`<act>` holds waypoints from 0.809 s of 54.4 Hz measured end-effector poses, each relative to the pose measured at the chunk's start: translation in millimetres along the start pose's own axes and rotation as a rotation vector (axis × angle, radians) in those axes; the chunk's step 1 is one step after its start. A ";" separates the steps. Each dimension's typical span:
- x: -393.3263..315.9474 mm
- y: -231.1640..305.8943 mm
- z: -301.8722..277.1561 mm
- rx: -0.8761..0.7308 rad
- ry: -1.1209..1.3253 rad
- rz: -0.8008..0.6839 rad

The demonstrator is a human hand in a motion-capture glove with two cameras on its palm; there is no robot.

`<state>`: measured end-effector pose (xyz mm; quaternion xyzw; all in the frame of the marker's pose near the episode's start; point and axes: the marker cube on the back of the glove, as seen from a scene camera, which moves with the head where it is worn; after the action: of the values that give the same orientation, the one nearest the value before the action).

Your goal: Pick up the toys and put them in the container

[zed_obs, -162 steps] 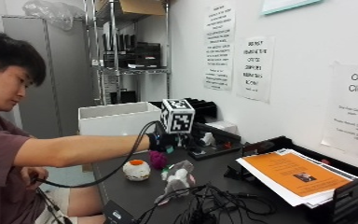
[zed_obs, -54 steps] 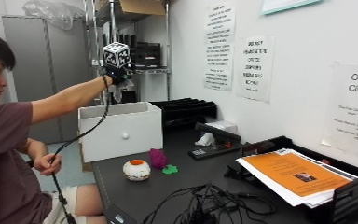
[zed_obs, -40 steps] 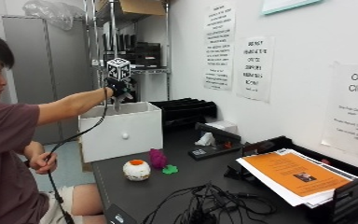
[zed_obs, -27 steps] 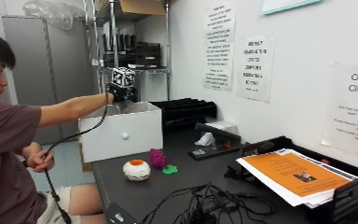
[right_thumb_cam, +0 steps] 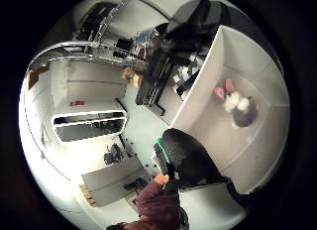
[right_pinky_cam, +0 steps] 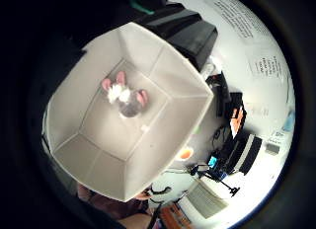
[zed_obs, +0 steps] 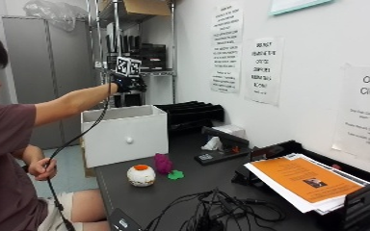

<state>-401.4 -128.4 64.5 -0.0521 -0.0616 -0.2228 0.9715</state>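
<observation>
**Gloved hand held above the white container, one toy inside**

Outside view: the gloved right hand (zed_obs: 128, 84) is seen raised at the end of an outstretched arm, above the open white container (zed_obs: 126, 136) that stands at the far end of the dark table (zed_obs: 191, 180). Whether its fingers are straight or curled cannot be told here. Nothing can be made out in it. Three toys are seen on the table just in front of the container: a white ball with an orange top (zed_obs: 140, 175), a magenta toy (zed_obs: 163, 163) beside it, and a small green piece (zed_obs: 175, 174) next to that. An orange-covered stack of papers (zed_obs: 307, 182) lies in a black tray further along. The bare hand (zed_obs: 42, 169) is closed round a cable near the person's lap.

Little finger side palm view: the container (right_pinky_cam: 163, 91) is seen from above, and a grey toy mouse with pink ears (right_pinky_cam: 125, 97) lies on its floor.

Thumb side palm view: the same mouse (right_thumb_cam: 237, 105) is shown on the container's floor, and a black gloved finger (right_thumb_cam: 190, 160) is seen over the container's wall (right_thumb_cam: 198, 98).
</observation>
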 end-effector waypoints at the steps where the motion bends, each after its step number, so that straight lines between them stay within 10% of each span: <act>1: 1.1 2.4 -6.4 0.010 0.002 0.010; 26: 123.5 116.5 -134.9 0.058 0.240 0.254; 44: 288.7 227.2 18.9 -0.085 0.262 0.367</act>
<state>-45.5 -45.7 107.7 -0.0737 0.0850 -0.0494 0.9924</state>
